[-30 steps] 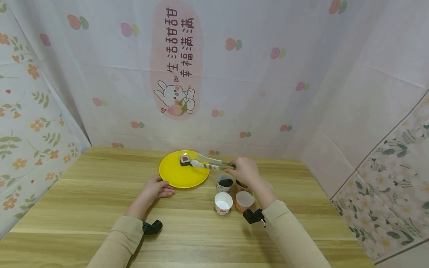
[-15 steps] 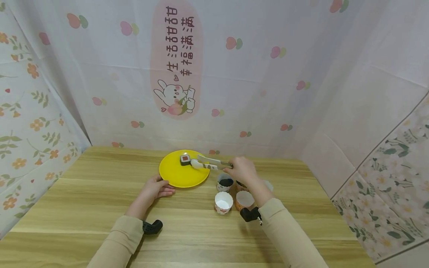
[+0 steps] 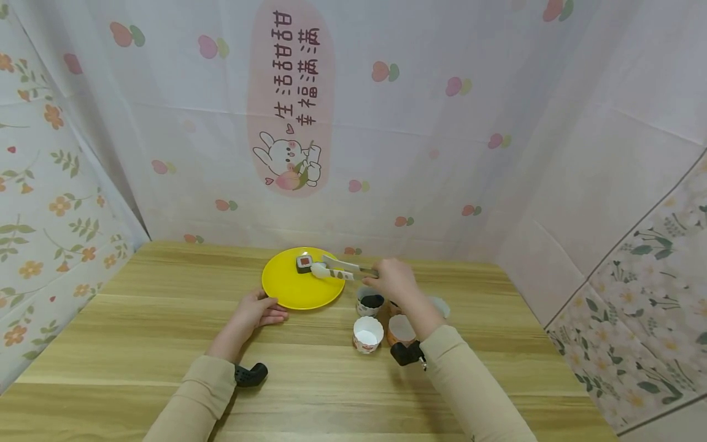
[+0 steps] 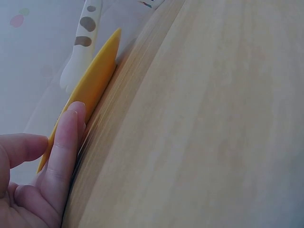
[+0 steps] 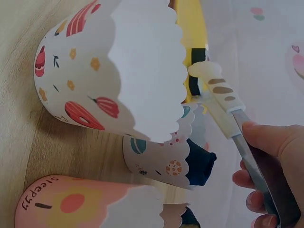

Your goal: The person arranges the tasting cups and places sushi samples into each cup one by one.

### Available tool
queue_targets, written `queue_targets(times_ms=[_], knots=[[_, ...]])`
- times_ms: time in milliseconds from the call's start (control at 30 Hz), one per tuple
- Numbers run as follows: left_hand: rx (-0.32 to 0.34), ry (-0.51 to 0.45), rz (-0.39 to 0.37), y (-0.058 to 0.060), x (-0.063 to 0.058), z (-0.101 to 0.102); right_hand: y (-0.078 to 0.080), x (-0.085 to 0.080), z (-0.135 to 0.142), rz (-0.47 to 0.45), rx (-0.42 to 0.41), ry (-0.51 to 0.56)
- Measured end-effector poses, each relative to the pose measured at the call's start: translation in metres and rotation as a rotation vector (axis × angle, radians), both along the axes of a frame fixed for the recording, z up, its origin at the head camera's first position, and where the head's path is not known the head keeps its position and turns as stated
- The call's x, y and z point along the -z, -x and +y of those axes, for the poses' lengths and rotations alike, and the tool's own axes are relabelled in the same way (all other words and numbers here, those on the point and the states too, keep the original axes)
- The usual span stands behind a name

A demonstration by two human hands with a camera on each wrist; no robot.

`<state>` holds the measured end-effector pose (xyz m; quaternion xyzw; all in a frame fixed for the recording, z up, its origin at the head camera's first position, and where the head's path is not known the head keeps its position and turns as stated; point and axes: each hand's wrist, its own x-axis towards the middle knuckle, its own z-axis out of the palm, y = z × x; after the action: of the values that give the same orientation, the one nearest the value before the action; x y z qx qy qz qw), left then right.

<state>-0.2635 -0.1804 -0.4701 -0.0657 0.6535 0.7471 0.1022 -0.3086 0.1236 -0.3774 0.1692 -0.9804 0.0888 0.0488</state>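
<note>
My left hand (image 3: pixel 255 313) holds the near-left rim of a yellow plate (image 3: pixel 287 291); in the left wrist view the thumb (image 4: pixel 28 148) lies on its upper side, fingers beneath. A toy sushi roll (image 3: pixel 304 264) with a dark wrap and red centre sits on the plate. My right hand (image 3: pixel 394 279) grips a pair of tongs (image 3: pixel 338 274) with white, brown-spotted paw ends. The tips are over the plate, close beside the roll. Behind them is a small dark-and-white shape, mostly covered. Whether the tips touch anything, I cannot tell.
Several paper cups stand right of the plate: a white one (image 3: pixel 367 336), an orange one (image 3: pixel 401 329) and a patterned one (image 3: pixel 369 302) with something dark inside. Another, pale cup (image 3: pixel 440 306) is partly behind my right arm. A printed curtain (image 3: pixel 442 184) backs the wooden table (image 3: pixel 309 393).
My right hand has shifted slightly left, bringing the tong tips further over the plate, nearer the roll. The left hand, plate and roll look unmoved.
</note>
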Motion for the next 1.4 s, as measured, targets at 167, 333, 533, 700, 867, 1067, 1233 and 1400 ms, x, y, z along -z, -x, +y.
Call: queue_targets(times_ms=[167,333,533,700,867,1067,1233,1400], knots=[[0.007,-0.003,-0.006,0.0004,-0.0006,0.0,0.0002,0.0027,-0.0009,-0.024,0.004,-0.006],[0.006,0.001,-0.005,0.0007,0.0001,-0.0004,-0.001,0.0033,-0.0037,-0.059,0.008,-0.016],[0.004,-0.002,-0.007,0.0016,0.0032,-0.0013,-0.0035,0.0059,-0.0052,-0.052,0.001,-0.044],[0.003,0.0,-0.01,0.0016,0.0027,-0.0009,-0.0044,0.0066,-0.0052,-0.024,-0.021,-0.056],[0.004,0.003,-0.012,0.0014,0.0023,-0.0005,-0.006,0.0052,-0.0058,-0.015,-0.041,-0.048],[0.01,0.006,-0.009,0.0014,0.0013,-0.0007,-0.0056,0.0071,-0.0042,0.03,-0.061,-0.063],[0.01,0.009,-0.003,0.0006,-0.0001,-0.0006,-0.0048,0.0084,-0.0031,0.043,-0.061,-0.067],[0.013,0.004,0.003,-0.0001,0.0002,-0.0008,-0.0055,0.0085,-0.0022,0.042,-0.066,-0.063]])
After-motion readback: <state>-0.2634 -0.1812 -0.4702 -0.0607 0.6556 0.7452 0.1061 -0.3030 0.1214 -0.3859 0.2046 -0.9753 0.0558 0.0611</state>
